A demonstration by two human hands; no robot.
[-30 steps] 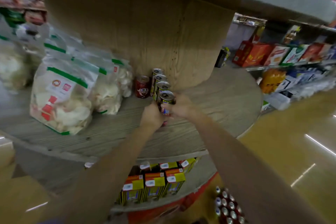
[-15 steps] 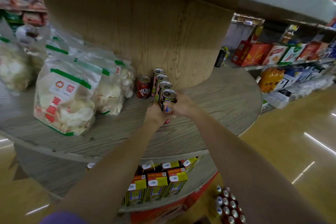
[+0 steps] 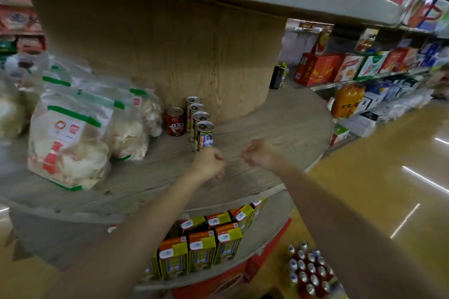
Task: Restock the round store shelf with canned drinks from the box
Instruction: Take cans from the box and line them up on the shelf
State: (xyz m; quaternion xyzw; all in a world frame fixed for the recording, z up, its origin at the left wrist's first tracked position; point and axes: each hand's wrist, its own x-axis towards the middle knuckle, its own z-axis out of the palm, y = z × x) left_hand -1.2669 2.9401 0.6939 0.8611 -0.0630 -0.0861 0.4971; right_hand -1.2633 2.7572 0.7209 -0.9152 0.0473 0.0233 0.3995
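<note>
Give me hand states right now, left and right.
Left hand: fingers curled, holding nothing, just clear of the front can.
Right hand: fingers curled, holding nothing, above the shelf.

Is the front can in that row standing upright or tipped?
Upright: the front can stands on the shelf, its lid facing up.

Snack bags (image 3: 70,143); yellow cartons (image 3: 201,250) below.
</note>
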